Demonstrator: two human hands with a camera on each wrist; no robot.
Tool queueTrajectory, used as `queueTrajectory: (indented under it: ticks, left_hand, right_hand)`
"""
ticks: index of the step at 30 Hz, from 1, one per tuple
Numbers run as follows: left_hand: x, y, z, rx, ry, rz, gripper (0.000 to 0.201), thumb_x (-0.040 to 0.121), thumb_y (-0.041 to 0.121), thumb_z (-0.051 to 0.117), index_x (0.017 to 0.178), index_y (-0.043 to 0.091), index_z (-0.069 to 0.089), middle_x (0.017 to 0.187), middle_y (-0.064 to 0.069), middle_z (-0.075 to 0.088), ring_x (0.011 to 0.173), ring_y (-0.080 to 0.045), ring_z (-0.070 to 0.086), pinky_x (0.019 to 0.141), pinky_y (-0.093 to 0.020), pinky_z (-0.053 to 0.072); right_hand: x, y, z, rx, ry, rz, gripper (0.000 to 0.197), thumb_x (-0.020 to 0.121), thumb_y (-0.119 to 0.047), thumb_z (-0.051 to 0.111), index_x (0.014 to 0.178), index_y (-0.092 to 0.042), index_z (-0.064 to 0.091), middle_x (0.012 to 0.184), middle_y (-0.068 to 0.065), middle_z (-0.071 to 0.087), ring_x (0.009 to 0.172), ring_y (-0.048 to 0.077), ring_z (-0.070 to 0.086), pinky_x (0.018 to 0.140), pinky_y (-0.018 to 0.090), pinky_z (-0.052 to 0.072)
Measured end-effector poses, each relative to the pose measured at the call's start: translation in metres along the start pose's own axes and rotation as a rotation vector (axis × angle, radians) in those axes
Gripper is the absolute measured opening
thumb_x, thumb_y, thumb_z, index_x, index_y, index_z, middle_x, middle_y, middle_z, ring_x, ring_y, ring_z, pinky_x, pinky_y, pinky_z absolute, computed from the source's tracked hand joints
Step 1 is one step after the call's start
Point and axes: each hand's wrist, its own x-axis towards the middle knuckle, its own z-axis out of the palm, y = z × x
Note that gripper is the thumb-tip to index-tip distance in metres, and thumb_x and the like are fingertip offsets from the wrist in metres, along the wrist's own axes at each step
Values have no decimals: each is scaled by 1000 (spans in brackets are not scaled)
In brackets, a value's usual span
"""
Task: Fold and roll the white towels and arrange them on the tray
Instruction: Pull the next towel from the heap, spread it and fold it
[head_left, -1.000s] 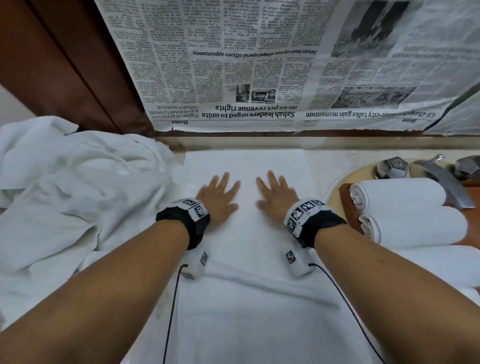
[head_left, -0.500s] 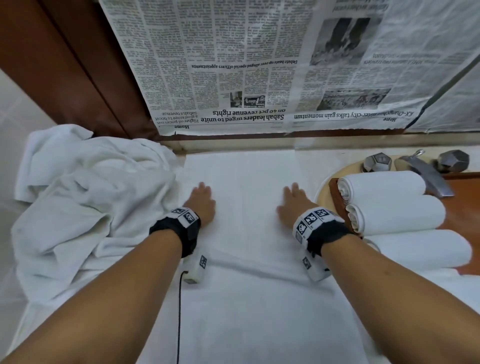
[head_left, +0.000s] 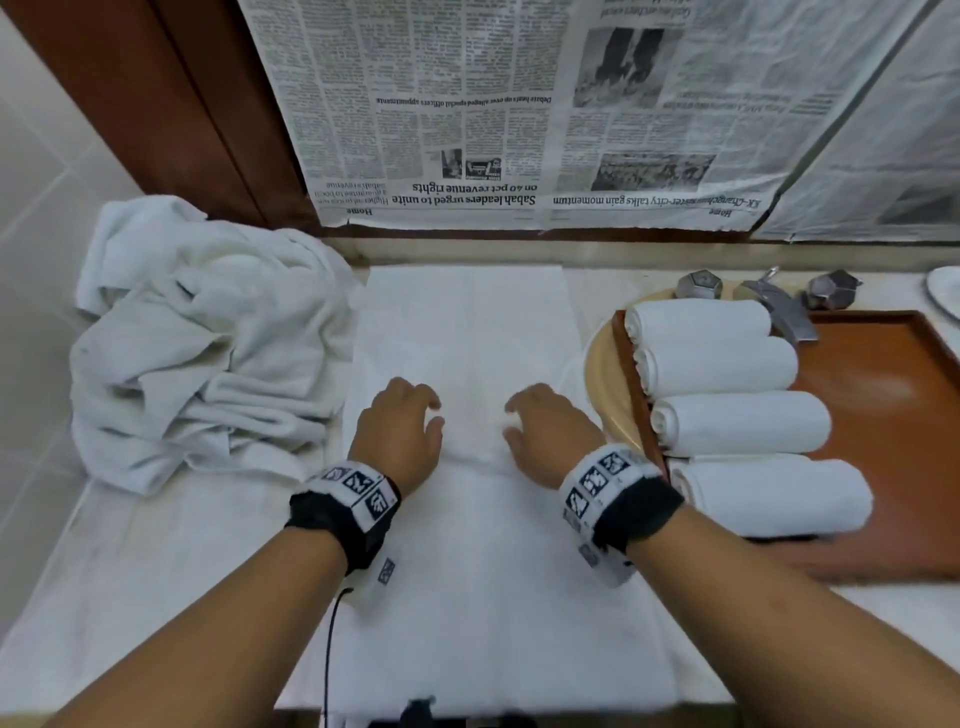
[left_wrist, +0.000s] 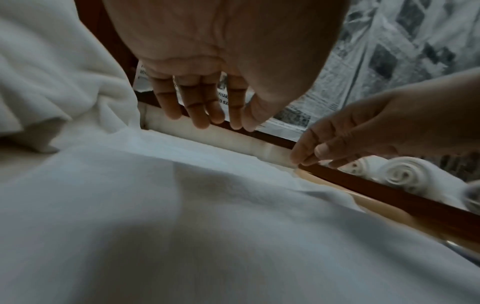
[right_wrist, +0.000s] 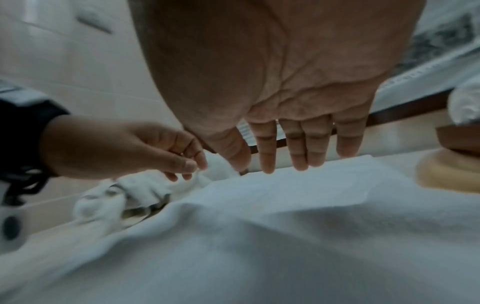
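Left hand (head_left: 402, 434) and right hand (head_left: 545, 431), fingers loosely curled and empty, hover over a flat white terry towel (head_left: 467, 338); four spiral-rolled towels (head_left: 727, 395) fill a wooden tray (head_left: 893, 415). Upside-down newspaper (head_left: 519, 104) reads "Sabah leaders urged to unite".

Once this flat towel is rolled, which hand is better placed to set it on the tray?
Right hand: the tray with four rolled towels lies directly beside it; the left hand is farther.

Bare forearms wear black wristbands (head_left: 332, 514) with white marker tags.
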Motion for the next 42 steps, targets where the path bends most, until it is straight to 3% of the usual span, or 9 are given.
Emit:
queueTrajectory:
  ticks: [3,13,16,19,23,27,36,39,42]
  left_hand:
    - [-47,-5,12,55,-78,-32,17,95,29,55,103,17,63,106,-3,54,95,-26,58,79,-38,48]
    - [-125,1,22,186,-204,-164,31,99,37,44,121,22,60,124,-1,56,113,-24,56,87,-34,46]
    - [-132,-10,31,108,-377,-107,59,101,40,44,155,26,26,164,2,14,148,-23,19,118,-41,25]
    - [-126,-35,32,177,-512,-204,65,104,40,36,158,26,2,164,-1,-15,152,-24,-7,122,-43,8]
    - [-98,-28,24,149,-344,-253,60,105,35,34,157,19,12,165,-5,-2,151,-25,9,121,-40,17]
    - [-89,12,41,160,-389,36,60,103,36,40,157,28,14,165,-2,-5,152,-24,0,120,-43,11]
    - [-10,-60,8,316,-639,-166,65,105,37,34,157,27,-4,162,-7,-20,150,-33,-10,119,-51,13]
    - [12,-54,-3,333,-546,-135,55,104,35,35,155,18,22,163,-12,8,147,-34,19,115,-45,27]
    - [24,-46,-4,198,-353,-39,48,102,34,40,149,21,38,159,-2,30,141,-24,35,112,-37,31]
  right_hand:
    - [-44,-1,19,-130,50,-24,28,99,-34,47,120,-17,56,121,4,50,109,25,54,91,37,46]
    - [-126,3,76,-128,-31,-53,47,100,-39,43,142,-19,42,144,7,40,125,27,49,100,38,43]
    - [-119,19,83,-97,-129,-45,68,102,-47,40,159,-23,12,167,5,-2,152,25,11,120,42,22]
    - [-109,42,82,-85,-182,194,76,101,-51,34,159,-21,-5,164,7,-21,153,27,-8,123,48,12]
    - [-101,33,73,-130,-63,152,76,102,-44,37,158,-14,-7,162,15,-22,152,31,-12,123,46,6]
    - [-86,8,87,-123,-204,-128,75,103,-44,39,159,-22,-5,162,5,-25,152,24,-15,123,43,2]
    - [7,10,40,-127,-267,298,70,101,-48,31,159,-22,2,166,9,-14,152,30,4,121,51,17]
    - [23,-10,30,-184,-168,274,67,100,-51,32,156,-17,20,166,12,4,149,30,19,120,49,19]
    - [34,-21,41,-133,-175,64,69,102,-51,33,159,-25,5,166,8,-13,153,27,0,122,48,13]
